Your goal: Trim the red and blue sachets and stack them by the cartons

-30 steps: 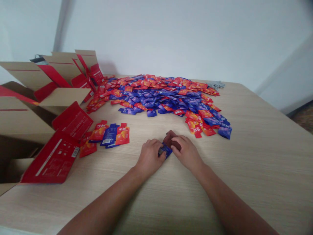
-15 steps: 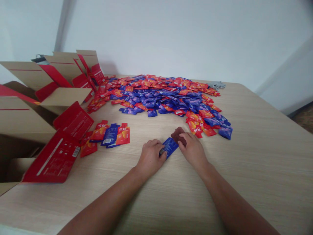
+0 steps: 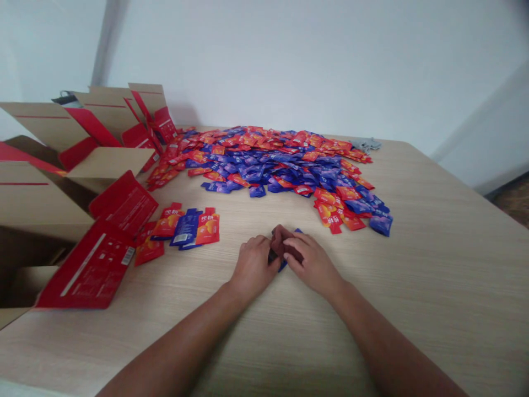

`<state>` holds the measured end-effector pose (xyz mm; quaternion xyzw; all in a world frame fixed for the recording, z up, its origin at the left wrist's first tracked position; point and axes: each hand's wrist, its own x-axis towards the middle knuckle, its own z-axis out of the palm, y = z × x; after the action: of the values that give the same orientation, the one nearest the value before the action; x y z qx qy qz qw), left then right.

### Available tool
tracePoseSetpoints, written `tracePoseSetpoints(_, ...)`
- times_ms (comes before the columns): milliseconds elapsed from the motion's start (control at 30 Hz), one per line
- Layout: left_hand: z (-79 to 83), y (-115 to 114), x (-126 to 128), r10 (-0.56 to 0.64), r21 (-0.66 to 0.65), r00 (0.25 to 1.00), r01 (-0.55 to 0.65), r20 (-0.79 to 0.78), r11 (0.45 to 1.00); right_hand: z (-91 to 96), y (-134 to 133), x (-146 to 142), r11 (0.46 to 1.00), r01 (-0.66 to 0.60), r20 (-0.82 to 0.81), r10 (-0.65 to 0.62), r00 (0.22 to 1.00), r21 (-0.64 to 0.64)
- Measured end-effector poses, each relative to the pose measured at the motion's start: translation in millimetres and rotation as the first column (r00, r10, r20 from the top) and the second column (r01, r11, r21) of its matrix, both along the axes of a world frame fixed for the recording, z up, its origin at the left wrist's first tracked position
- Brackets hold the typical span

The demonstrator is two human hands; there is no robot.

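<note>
Pale table (image 3: 430,270): packet heap (image 3: 273,165) at twelve o'clock, boxes (image 3: 97,270) around nine. Left hand (image 3: 253,263), fingers bent, holds a blue packet (image 3: 283,266) toward six; right hand (image 3: 312,262), fingers curled, grips brown cloth (image 3: 280,238) over it.

The right fingers (image 3: 294,242) pinch a creased reddish-brown piece (image 3: 280,236) over a mostly hidden blue pouch (image 3: 283,266) on the table (image 3: 425,259); the left fingers (image 3: 261,240) touch the pouch's left side. Beyond the fingers spreads a heap of red and blue pouches (image 3: 285,160). Left of them lie overlapping pouches (image 3: 208,229), then open boxes (image 3: 88,273).
</note>
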<state>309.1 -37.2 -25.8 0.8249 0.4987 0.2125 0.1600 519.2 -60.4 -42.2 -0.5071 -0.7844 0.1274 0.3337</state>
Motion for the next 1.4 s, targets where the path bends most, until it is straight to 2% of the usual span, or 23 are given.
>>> tracePoseSetpoints(267,0.6,1.1,-2.0,-0.001,-0.028,1.000,0.002,0.026,1.000,-2.1,6.6,0.7,0.997,0.074,0.032,-0.073,0.997,-0.035)
tracePoseSetpoints(633,2.9,-7.7,-1.7,-0.043,0.008,0.998,0.044,-0.039,0.999,-8.7,20.1,21.8,0.957,0.290,0.112,-0.290,0.951,0.016)
tracePoseSetpoints(967,4.0,-7.2,-4.8,-0.091,0.034,0.994,0.093,-0.054,0.995,-12.0,24.8,39.9,0.918,0.385,0.123,-0.395,0.910,0.097)
tracePoseSetpoints(1100,-0.4,-4.1,-10.0,-0.105,0.069,0.993,0.109,-0.061,0.992,-13.4,24.2,43.3,0.906,0.412,0.064,-0.419,0.906,0.093)
tracePoseSetpoints(1233,-2.6,3.0,-13.5,-0.075,0.049,0.993,0.080,-0.094,0.996,-7.0,21.8,39.9,0.899,0.422,-0.077,-0.415,0.907,0.122)
tracePoseSetpoints(1400,-1.5,4.7,-10.5,-0.106,0.004,0.994,0.106,-0.004,0.994,6.8,13.1,28.9,0.913,0.361,-0.226,-0.318,0.921,0.188)
